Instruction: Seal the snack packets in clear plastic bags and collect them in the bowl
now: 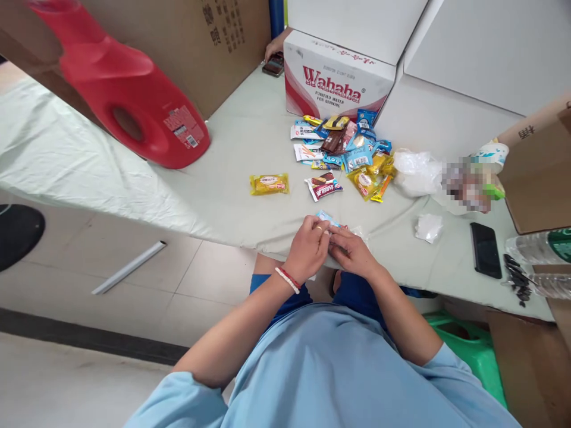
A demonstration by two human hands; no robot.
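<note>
Both my hands meet at the near edge of the table. My left hand (307, 245), with a ring and a red-and-white bracelet, is closed in a pinch on a small blue snack packet (327, 217). My right hand (352, 249) is closed on the same packet from the right. A bit of clear wrapper (359, 231) shows just beyond my right fingers. Farther out lie a yellow snack packet (269, 183), a red-and-white snack packet (324, 188) and a pile of several mixed snack packets (352, 151).
A large red detergent jug (129, 101) lies at the far left. A Wahaha box (334, 77) stands behind the pile, another person's hand (276, 47) beside it. White plastic bag (414, 172), crumpled tissue (429, 227), black phone (485, 249), water bottle (539, 246), green stool (468, 348) at right.
</note>
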